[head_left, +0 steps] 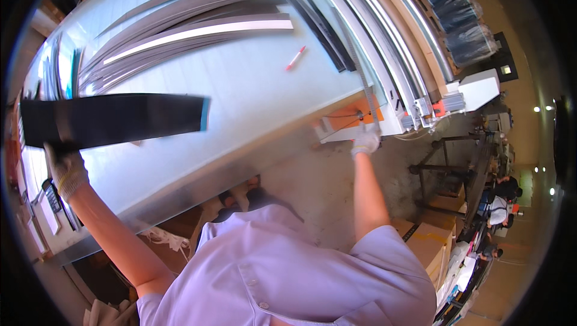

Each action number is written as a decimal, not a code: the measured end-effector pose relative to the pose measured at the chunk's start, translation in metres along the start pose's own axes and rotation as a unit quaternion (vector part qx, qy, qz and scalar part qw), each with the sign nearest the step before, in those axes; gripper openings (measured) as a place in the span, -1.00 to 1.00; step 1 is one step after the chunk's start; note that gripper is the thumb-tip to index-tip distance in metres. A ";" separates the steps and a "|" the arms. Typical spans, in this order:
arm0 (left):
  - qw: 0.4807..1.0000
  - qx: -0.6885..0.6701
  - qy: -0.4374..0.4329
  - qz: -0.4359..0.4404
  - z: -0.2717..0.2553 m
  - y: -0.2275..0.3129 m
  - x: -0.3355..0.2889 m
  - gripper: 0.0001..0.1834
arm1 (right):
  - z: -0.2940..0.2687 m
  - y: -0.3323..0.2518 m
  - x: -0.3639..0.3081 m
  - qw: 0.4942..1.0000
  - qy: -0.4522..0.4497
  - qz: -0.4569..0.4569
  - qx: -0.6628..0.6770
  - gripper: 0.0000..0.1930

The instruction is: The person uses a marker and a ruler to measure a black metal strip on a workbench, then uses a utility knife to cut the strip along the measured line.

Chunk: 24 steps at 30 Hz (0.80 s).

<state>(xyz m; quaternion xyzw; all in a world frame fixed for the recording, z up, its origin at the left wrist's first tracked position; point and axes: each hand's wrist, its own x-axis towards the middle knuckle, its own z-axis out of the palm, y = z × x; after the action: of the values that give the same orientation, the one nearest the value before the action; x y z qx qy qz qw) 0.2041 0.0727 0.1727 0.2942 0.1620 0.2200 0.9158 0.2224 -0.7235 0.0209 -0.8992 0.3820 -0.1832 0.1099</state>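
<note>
My left hand point(67, 174), in a pale knit glove, grips the near edge of a wide black strip point(132, 120) toward its left end. The strip lies across the left part of the pale worktable point(234, 91), its right end edged in blue. Out to the right, my gloved right hand point(365, 140) is closed beside an orange panel point(351, 115) at the table's corner. A thin dark ruler-like bar point(359, 64) runs down to that hand. What its fingers hold is hidden.
Long grey strips point(180, 10) lie fanned over the far table, one white strip point(204, 37) among them. A red-and-white pen point(296, 58) sits nearby. Metal rails point(384, 31) line the right side. Cardboard boxes point(424, 245) stand low right; several people are farther off.
</note>
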 end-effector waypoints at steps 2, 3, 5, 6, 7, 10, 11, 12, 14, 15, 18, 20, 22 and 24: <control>0.973 -0.064 0.217 0.032 -0.057 0.007 -0.020 -0.48 | 0.012 0.036 0.034 0.987 0.001 0.028 -0.161 -0.21; 0.960 -0.002 0.273 0.065 -0.075 -0.008 -0.043 -0.47 | 0.007 0.041 0.047 0.979 -0.041 0.030 -0.196 -0.16; 0.908 0.136 0.386 0.093 -0.104 -0.046 -0.079 -0.47 | 0.008 0.067 0.073 0.970 -0.104 0.015 -0.220 -0.09; 0.901 0.100 0.418 0.068 -0.154 -0.055 -0.089 -0.55 | 0.022 0.086 0.089 0.971 -0.126 -0.007 -0.205 -0.06; 0.890 0.062 0.450 0.042 -0.204 -0.066 -0.097 -0.64 | 0.035 0.108 0.106 0.978 -0.152 -0.007 -0.143 -0.05; 0.863 -0.087 0.498 -0.005 -0.250 -0.110 -0.151 -0.72 | 0.047 0.071 0.107 0.958 -0.231 -0.022 -0.169 -0.05; 0.878 -0.030 0.477 0.011 -0.264 -0.117 -0.165 -0.69 | 0.048 0.059 0.110 0.943 -0.250 -0.058 -0.211 -0.07; 0.881 0.001 0.473 -0.015 -0.249 -0.128 -0.166 -0.68 | 0.048 0.057 0.111 0.941 -0.244 -0.071 -0.222 -0.08; 0.874 0.089 0.476 -0.042 -0.236 -0.133 -0.170 -0.65 | 0.049 0.044 0.111 0.936 -0.235 -0.102 -0.240 -0.08; 0.878 0.118 0.460 -0.056 -0.222 -0.134 -0.174 -0.64 | 0.040 0.025 0.097 0.950 -0.214 -0.094 -0.208 -0.24; 0.880 0.183 0.426 -0.108 -0.193 -0.129 -0.188 -0.71 | 0.013 -0.004 0.076 0.984 -0.153 -0.043 0.085 -0.46; 0.879 0.196 0.420 -0.108 -0.189 -0.128 -0.194 -0.73 | -0.011 -0.016 0.038 0.975 -0.125 -0.063 0.172 -0.61; 0.870 0.260 0.398 -0.130 -0.185 -0.120 -0.199 -0.73 | -0.022 -0.022 0.000 0.957 -0.119 -0.090 0.247 -0.61; 0.861 0.296 0.391 -0.135 -0.187 -0.113 -0.213 -0.74 | -0.027 -0.035 -0.036 0.931 -0.151 -0.137 0.302 -0.60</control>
<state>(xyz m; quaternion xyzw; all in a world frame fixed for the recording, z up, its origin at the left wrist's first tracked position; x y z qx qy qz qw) -0.0220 -0.0289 -0.0056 0.4161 0.6027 0.1333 0.6677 0.2106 -0.6749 0.0486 -0.8844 0.1604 -0.1647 0.4062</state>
